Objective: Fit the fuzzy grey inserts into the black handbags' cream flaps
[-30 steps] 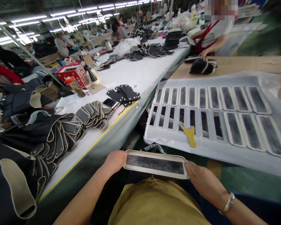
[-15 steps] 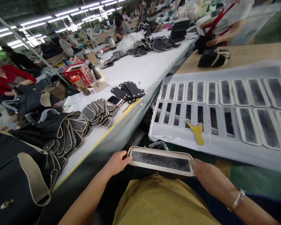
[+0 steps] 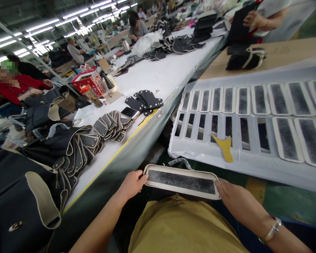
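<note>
A dark handbag [image 3: 183, 183] is held level in front of my yellow-clad front, its long cream-bordered panel with a dark speckled middle facing me. My left hand [image 3: 133, 183] grips the left end, thumb on the cream rim. At the other end, my right hand [image 3: 230, 193] closes round the corner, its fingers partly hidden behind. A plastic-wrapped handle [image 3: 180, 161] shows just beyond the far edge, and a small metal fitting [image 3: 177, 196] shows at the near edge. Most of the dark body below is hidden.
Right, a white-covered board [image 3: 189, 149] carries rows of cream-bordered panels, slots and a yellow piece [image 3: 225, 147]. Left, a long white table [image 3: 158, 79] bears black bags [image 3: 10, 189], strap pieces [image 3: 110, 124] and a phone [image 3: 130, 112]. A co-worker's hand [image 3: 252, 19] holds black material beyond.
My hands and the handbag stay almost still while the view shifts slightly. The co-worker at upper right has raised a black piece; the person in red at left has moved their hands.
</note>
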Tool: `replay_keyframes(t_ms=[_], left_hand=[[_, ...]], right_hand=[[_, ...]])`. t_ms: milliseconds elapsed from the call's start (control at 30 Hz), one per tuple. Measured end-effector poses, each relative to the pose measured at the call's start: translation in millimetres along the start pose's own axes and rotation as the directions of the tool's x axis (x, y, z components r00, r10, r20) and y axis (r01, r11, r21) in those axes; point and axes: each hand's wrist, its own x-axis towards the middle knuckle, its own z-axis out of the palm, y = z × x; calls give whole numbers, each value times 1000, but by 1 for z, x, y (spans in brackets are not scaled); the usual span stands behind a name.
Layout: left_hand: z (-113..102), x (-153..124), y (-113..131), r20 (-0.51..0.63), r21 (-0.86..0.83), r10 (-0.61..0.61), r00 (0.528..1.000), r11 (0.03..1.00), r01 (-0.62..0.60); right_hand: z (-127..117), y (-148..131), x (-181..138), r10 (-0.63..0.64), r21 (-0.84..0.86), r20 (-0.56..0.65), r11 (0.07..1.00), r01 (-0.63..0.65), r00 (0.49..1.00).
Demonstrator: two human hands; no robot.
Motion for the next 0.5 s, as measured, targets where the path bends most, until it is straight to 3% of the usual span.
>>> replay_keyframes(t_ms=[267,500], left_hand=[[6,1,9,-34,52,-79,996,995,80],[1,5,-1,68,-116,-119,991,985,127]], right_hand=[[-3,0,2,79,48,62,995,-82,995],[-1,1,2,64,48,45,997,-66,997]])
